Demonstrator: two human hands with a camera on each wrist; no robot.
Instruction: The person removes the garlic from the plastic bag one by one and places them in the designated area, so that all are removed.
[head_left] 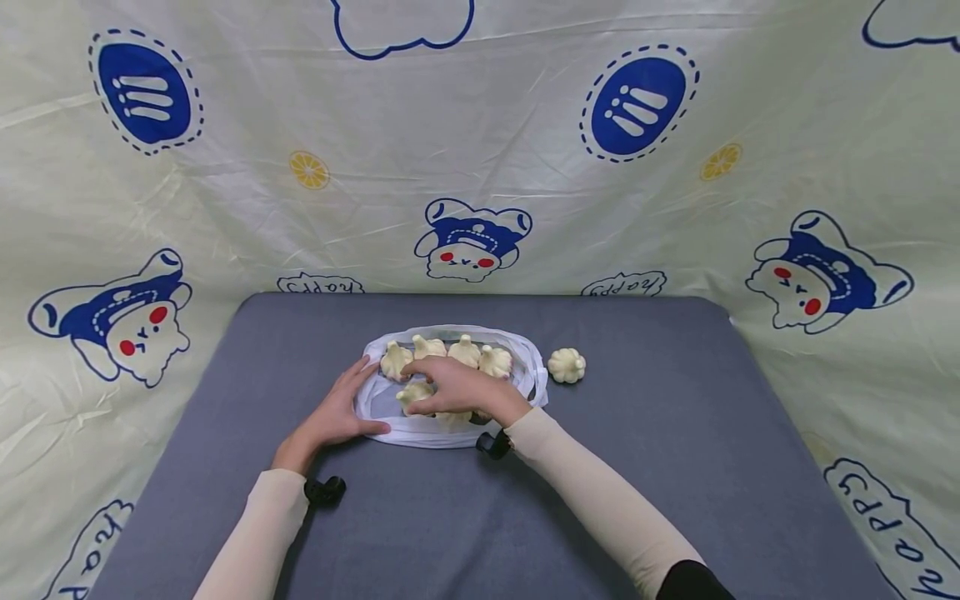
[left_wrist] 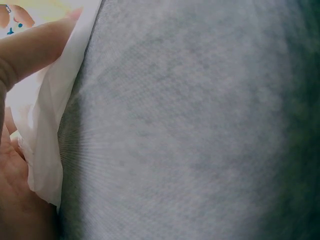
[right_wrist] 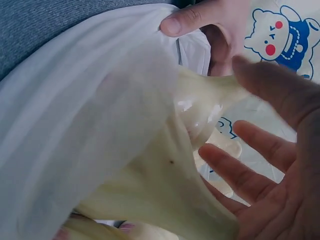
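A thin white bag (head_left: pixel 431 433) lies wide-mouthed on the table with several garlic bulbs (head_left: pixel 465 351) inside. My left hand (head_left: pixel 339 408) holds the bag's left end, its thumb at the front edge and fingers along the far side. In the left wrist view, the white material (left_wrist: pixel 47 135) runs between thumb and palm. Over the bag, my right hand (head_left: pixel 459 386) has its thumb and fingers spread around one garlic bulb (head_left: pixel 413 395). The right wrist view shows the thumb tip at a garlic stem (right_wrist: pixel 227 90) and the other fingers (right_wrist: pixel 250 175) apart.
One loose garlic bulb (head_left: pixel 566 366) sits on the table right beside the bag's right end. The grey cloth-covered table (head_left: pixel 675 433) extends around the bag. Behind it hangs a printed pale sheet (head_left: pixel 525 100).
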